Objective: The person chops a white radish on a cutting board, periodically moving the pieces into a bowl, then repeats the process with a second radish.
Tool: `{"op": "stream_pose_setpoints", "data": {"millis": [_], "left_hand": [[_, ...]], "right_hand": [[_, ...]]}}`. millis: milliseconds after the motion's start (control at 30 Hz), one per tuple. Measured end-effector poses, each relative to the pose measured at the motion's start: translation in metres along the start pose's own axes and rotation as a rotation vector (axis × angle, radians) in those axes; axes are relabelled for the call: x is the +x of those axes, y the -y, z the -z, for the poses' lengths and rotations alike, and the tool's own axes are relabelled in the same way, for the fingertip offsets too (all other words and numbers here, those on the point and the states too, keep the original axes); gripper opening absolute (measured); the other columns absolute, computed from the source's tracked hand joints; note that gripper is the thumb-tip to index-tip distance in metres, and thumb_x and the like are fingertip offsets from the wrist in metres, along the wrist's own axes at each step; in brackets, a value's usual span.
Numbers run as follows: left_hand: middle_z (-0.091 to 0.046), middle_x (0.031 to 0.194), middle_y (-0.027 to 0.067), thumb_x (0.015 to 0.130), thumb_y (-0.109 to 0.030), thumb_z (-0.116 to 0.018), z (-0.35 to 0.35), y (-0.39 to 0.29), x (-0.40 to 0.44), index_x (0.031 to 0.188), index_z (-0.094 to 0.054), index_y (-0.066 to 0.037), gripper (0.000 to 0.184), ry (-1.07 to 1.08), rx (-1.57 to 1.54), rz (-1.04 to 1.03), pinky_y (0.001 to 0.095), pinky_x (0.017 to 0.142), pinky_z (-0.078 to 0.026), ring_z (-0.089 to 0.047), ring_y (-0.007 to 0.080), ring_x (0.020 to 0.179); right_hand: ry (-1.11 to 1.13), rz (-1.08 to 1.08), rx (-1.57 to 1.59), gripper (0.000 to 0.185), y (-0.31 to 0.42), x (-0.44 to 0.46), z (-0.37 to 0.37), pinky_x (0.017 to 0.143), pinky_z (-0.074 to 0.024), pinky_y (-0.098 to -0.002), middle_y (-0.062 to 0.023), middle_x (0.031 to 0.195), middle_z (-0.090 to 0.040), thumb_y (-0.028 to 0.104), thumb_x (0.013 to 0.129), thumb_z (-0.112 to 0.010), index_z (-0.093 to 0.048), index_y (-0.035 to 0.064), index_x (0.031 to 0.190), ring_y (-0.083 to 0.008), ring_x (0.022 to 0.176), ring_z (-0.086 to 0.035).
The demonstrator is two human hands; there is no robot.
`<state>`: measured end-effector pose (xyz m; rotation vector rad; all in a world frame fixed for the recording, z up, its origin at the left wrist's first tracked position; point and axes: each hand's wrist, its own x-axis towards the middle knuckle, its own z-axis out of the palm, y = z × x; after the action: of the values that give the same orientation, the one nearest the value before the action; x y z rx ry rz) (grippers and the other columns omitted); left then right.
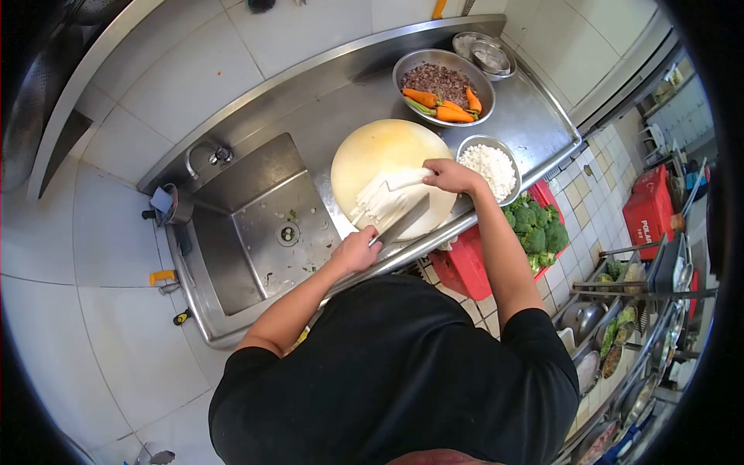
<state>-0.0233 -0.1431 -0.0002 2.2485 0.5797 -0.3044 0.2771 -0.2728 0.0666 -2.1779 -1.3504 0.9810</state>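
My left hand [358, 249] is closed round the handle of a knife [406, 220], whose blade angles up and to the right over the near part of a round, yellowish cutting board [376, 139]. With its fingers closed, my right hand [452, 177] grips the right end of a flat white piece of food [407, 178]. Cut white strips [377, 203] lie fanned out on the board to the left of it. I cannot tell which food this is. A metal bowl [462, 147] of small white cubes [490, 164] stands just right of my right hand.
Left of the board is a steel sink [225, 263] with scraps round its drain. Behind the board, a metal bowl [399, 71] holds orange peppers [452, 114] and chopped brownish food. Broccoli [535, 229] fills a red crate [461, 267] below the counter's right edge.
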Motion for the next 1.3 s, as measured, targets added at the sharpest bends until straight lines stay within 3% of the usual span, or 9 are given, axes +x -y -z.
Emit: {"op": "stream_pose_setpoints", "data": {"millis": [167,267,367,567,700,800,933,1133,1300], "left_hand": [[-0.071,0.112,0.0302,0.098,-0.028,-0.060,0.006,0.026,0.022,0.129,-0.057,-0.007,0.037,-0.035,0.057,0.071,0.0532,0.092,-0.054,-0.068,0.0470,0.107],[-0.070,0.111,0.0309,0.099,-0.026,-0.060,0.024,0.012,0.024,0.132,-0.054,-0.002,0.041,-0.014,0.094,0.075,0.0535,0.090,-0.053,-0.067,0.0477,0.107],[-0.070,0.104,0.0324,0.100,-0.022,-0.056,0.021,0.011,0.024,0.131,-0.050,0.000,0.038,0.043,0.239,0.019,0.0571,0.087,-0.052,-0.068,0.0497,0.101],[-0.070,0.091,0.0337,0.102,-0.017,-0.050,0.016,-0.027,-0.014,0.122,-0.047,0.000,0.027,0.040,0.279,0.062,0.0609,0.082,-0.052,-0.069,0.0514,0.089],[-0.069,0.090,0.0346,0.102,-0.018,-0.050,0.015,-0.027,-0.021,0.120,-0.046,0.000,0.026,0.049,0.291,0.064,0.0618,0.081,-0.052,-0.069,0.0525,0.088],[-0.069,0.088,0.0348,0.103,-0.018,-0.049,0.011,-0.020,-0.021,0.119,-0.046,0.000,0.025,0.025,0.276,0.061,0.0623,0.080,-0.052,-0.069,0.0530,0.087],[-0.069,0.087,0.0345,0.103,-0.018,-0.049,0.011,-0.022,-0.018,0.118,-0.046,0.000,0.024,0.006,0.289,0.058,0.0628,0.080,-0.052,-0.068,0.0535,0.085],[-0.069,0.087,0.0339,0.102,-0.018,-0.051,0.014,-0.034,-0.027,0.118,-0.046,-0.001,0.024,-0.003,0.334,0.059,0.0630,0.079,-0.052,-0.069,0.0530,0.086],[-0.068,0.086,0.0350,0.102,-0.016,-0.051,0.003,-0.030,-0.013,0.118,-0.045,0.000,0.024,-0.029,0.292,0.058,0.0651,0.079,-0.049,-0.066,0.0558,0.084]], "right_hand": [[0.357,-0.131,-0.186,0.049,-0.015,0.004,-0.033,0.102,-0.0504,-0.0445,-0.0221,0.126,-0.070,0.026,0.086,-0.068,-0.067,0.0023,0.128,-0.0381,0.117,-0.066],[0.033,-0.078,-0.445,0.049,-0.045,0.020,-0.099,0.101,-0.0512,-0.0478,-0.0236,0.122,-0.064,0.028,0.082,-0.072,-0.067,0.0053,0.125,-0.0427,0.120,-0.060],[-0.416,0.021,-0.209,0.038,-0.039,0.006,-0.133,0.099,-0.0510,-0.0472,-0.0194,0.119,-0.058,0.013,0.079,-0.076,-0.065,0.0088,0.115,-0.0402,0.111,-0.060],[-0.590,0.165,-0.092,0.032,-0.029,-0.017,-0.173,0.100,-0.0488,-0.0452,-0.0135,0.116,-0.059,0.019,0.081,-0.079,-0.068,0.0122,0.110,-0.0355,0.112,-0.057],[-0.513,0.172,-0.081,0.039,-0.029,-0.017,-0.183,0.104,-0.0466,-0.0459,-0.0159,0.122,-0.057,0.025,0.082,-0.080,-0.067,0.0094,0.115,-0.0368,0.117,-0.054],[-0.810,0.124,-0.092,0.061,-0.031,-0.018,-0.185,0.109,-0.0428,-0.0476,-0.0209,0.130,-0.054,0.035,0.079,-0.084,-0.062,0.0035,0.125,-0.0402,0.124,-0.050],[-0.603,0.121,-0.078,0.084,-0.028,-0.017,-0.174,0.114,-0.0385,-0.0495,-0.0263,0.137,-0.049,0.050,0.072,-0.087,-0.056,-0.0009,0.132,-0.0432,0.130,-0.045],[-0.588,0.165,-0.134,0.079,-0.022,-0.024,-0.185,0.114,-0.0383,-0.0499,-0.0272,0.139,-0.047,0.048,0.074,-0.086,-0.058,0.0006,0.131,-0.0437,0.132,-0.044],[-0.560,0.223,-0.108,0.048,-0.022,-0.028,-0.177,0.109,-0.0435,-0.0462,-0.0215,0.129,-0.053,0.030,0.085,-0.076,-0.061,0.0026,0.122,-0.0393,0.124,-0.050]]}}
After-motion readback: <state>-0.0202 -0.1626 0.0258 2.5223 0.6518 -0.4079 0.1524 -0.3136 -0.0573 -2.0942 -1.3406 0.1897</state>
